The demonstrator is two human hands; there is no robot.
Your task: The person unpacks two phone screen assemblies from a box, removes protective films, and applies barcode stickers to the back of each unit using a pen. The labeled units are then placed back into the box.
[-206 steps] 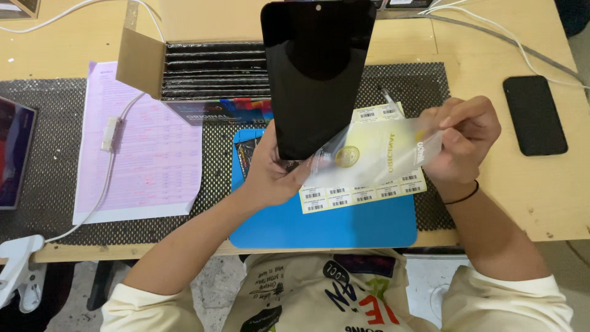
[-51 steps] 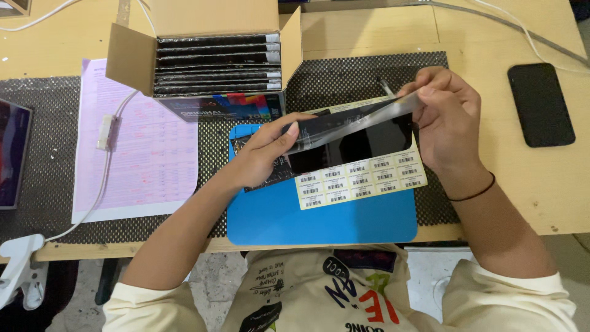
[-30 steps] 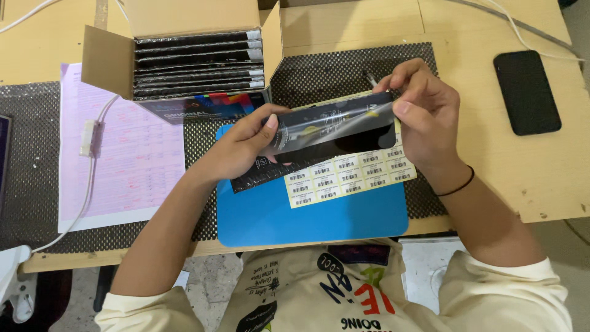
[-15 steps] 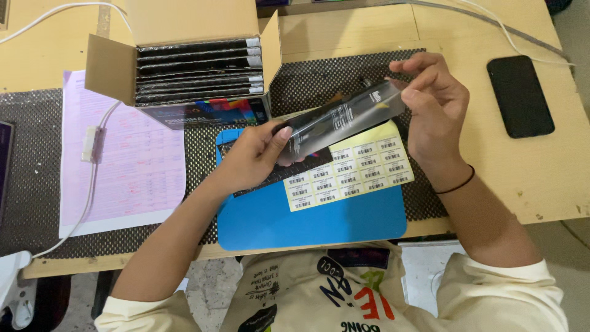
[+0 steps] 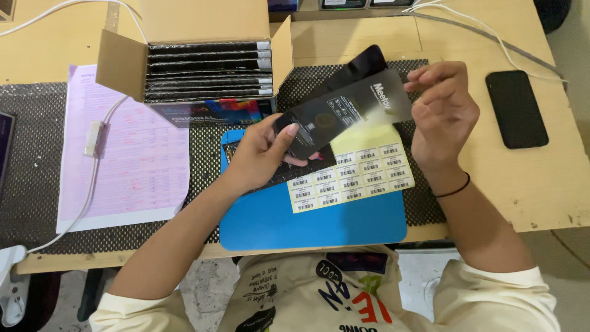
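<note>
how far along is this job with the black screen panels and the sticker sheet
Done: the cardboard box already holds a row of bagged panels. In hand: left hand and right hand hold one black panel in its clear sleeve. Left: the sticker sheet remains full of labels.

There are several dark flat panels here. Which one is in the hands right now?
The sleeved black panel, raised above the blue mat between the left hand and right hand. The others sit stacked in the cardboard box.

Glossy black panel (image 5: pixel 344 101) in clear plastic sleeve, smooth blue mat (image 5: pixel 307 218), paper label sheet (image 5: pixel 353 175), cardboard box (image 5: pixel 203 24), worn wooden table (image 5: pixel 528 178)
</note>
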